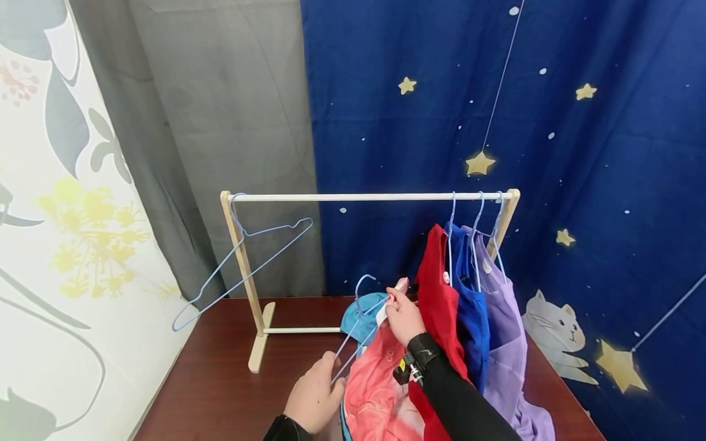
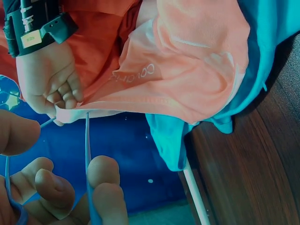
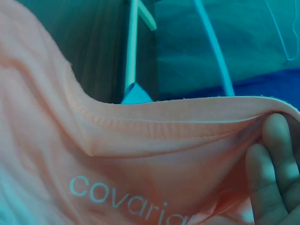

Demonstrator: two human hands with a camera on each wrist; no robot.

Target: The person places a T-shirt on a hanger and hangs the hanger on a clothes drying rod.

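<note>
Dark wood surface with a little clothes rack on it, gray curtain and navy starry curtain behind. My left grip has a blue hanger, right grip pinches the coral shirt neckline, right beside the red top.

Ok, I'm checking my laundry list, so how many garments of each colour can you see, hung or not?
Pink garment: 1
Light blue garment, partly hidden: 1
Red garment: 1
Blue garment: 1
Purple garment: 1
Total: 5
</note>
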